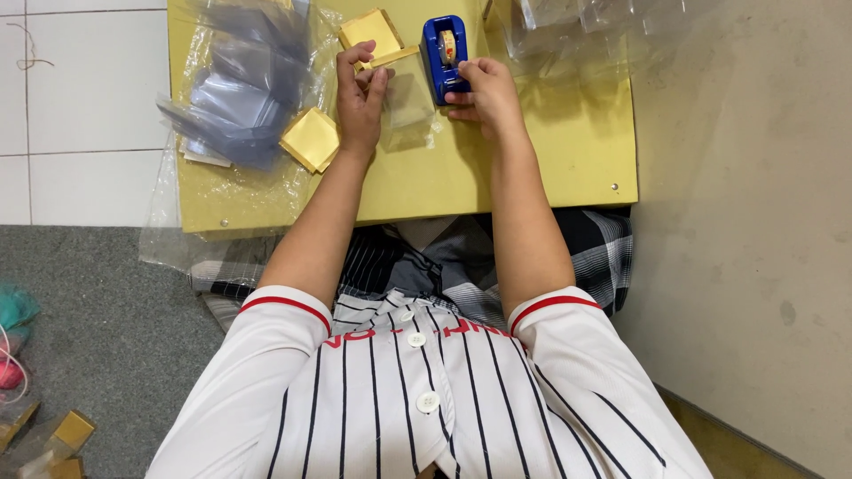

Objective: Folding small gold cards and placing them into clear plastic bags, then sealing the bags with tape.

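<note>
At the upper centre I see my left hand gripping a clear plastic sleeve, apparently with 1 gold card; my right hand pinches at the blue tape dispenser on the yellow bench. Tape could snag the sleeve crooked.

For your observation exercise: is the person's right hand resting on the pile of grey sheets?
No, the right hand touches the blue tape dispenser; the grey sheets lie beyond the left hand.
</note>
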